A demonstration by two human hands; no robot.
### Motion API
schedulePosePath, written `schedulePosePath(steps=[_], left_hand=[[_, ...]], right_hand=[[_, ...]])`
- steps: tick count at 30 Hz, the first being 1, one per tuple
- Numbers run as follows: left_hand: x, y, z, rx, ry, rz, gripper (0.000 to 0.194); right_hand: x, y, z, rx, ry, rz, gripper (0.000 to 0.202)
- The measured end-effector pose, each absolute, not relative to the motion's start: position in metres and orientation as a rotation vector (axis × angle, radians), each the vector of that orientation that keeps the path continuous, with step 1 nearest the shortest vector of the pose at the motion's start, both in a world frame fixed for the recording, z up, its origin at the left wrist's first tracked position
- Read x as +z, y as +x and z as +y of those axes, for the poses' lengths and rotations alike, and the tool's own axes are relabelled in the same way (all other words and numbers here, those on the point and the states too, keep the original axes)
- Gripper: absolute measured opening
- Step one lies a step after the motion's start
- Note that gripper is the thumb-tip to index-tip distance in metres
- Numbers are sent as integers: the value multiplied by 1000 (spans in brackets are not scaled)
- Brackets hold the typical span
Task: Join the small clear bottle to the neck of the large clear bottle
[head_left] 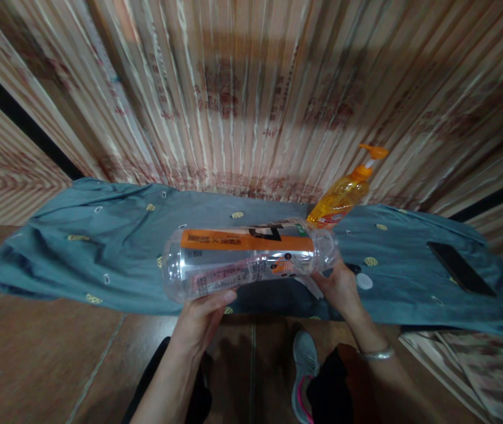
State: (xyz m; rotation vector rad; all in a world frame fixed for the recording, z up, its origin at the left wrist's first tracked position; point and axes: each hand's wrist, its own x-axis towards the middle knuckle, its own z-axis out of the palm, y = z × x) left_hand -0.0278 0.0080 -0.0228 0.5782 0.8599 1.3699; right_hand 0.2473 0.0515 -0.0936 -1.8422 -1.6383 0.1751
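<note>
A large clear plastic bottle (pixel 247 254) with an orange and silver label lies sideways in my two hands, above a cloth-covered table (pixel 128 235). My left hand (pixel 205 315) grips it from below near its wide base, thumb along the near side. Around the neck end at the right, my right hand (pixel 337 282) is closed, its fingers partly hidden behind the plastic. Just beyond that neck stands a pump bottle (pixel 340 197) of yellow-orange liquid with an orange pump head. A white round cap (pixel 364 281) rests on the cloth beside my right hand.
A dark phone (pixel 460 268) lies on the cloth at the right. Behind the table hangs a pleated, patterned curtain (pixel 251 106). Dark bars slant down on both sides. Below are the tiled floor (pixel 92 359) and a grey shoe (pixel 304 359).
</note>
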Motion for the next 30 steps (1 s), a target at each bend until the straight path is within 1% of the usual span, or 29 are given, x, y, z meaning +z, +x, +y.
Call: schedulePosePath(steps=[5,11,18,25,30], left_hand=[[-29,-28,10,1381,608,838,34],[-24,-27,9,1385,598,835,40],[-24,-28,9,1385,598,822,34],[-26,-27,11,1386,575,829,46],[-28,-28,10,1376,596,839,37]], right_hand=[[-93,247,51,189,-1815,-1637,51],[-92,247,51,182,-1818,-1656,56],[-95,248,51,139,-1797,-1659,51],[-95,249,51,167,-1798,-1659,54],[-95,249,51,160,-1809,-1657,52]])
